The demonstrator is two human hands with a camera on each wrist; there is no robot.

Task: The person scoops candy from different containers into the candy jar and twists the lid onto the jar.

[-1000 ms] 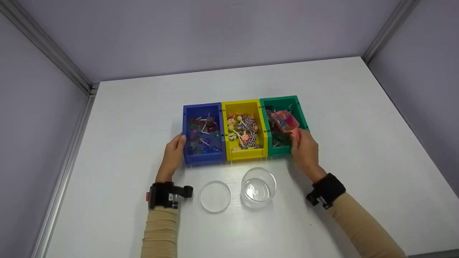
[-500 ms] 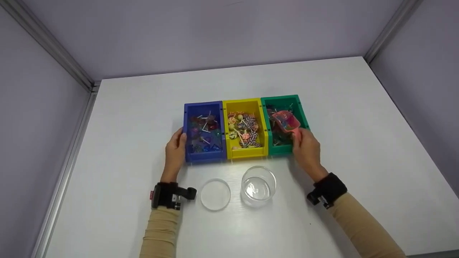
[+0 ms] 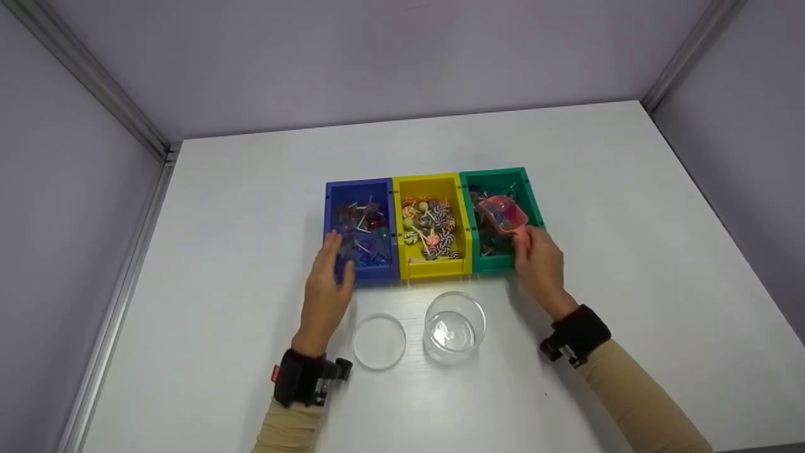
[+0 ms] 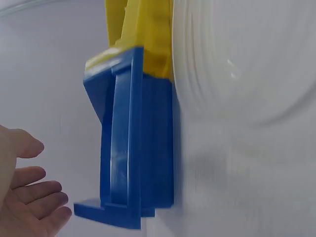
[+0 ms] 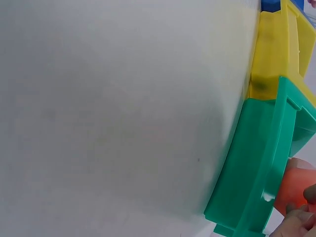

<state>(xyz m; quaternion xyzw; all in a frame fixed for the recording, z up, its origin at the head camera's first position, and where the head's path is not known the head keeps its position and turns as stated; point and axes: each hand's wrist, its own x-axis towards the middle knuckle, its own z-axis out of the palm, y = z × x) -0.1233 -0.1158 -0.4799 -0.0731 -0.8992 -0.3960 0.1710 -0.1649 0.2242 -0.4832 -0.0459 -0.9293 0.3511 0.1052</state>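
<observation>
My right hand (image 3: pixel 542 267) grips the handle of a pink scoop (image 3: pixel 521 228), which sits inside the green bin (image 3: pixel 533 207) with colourful pieces in its bowl. The scoop's pink back also shows in the right wrist view, close to the green bin's front lip (image 5: pixel 276 163). My left hand (image 3: pixel 324 302), fingers extended and holding nothing, is over the near left corner of the blue bin (image 3: pixel 371 274). In the left wrist view its fingers (image 4: pixel 42 192) are apart from the blue bin (image 4: pixel 123 158). Lollipops and clear coloured pieces lie in the blue bin.
Between the blue and green bins is a yellow bin (image 3: pixel 434 270) of striped and swirled candies. A clear round jar (image 3: pixel 454 333) stands in front of it, with a clear round lid (image 3: pixel 379 343) flat on the white table (image 3: pixel 251 189) to its left.
My left hand has let go of the blue bin's left side and moved right and nearer, over its front corner. The right hand and scoop stay almost still.
</observation>
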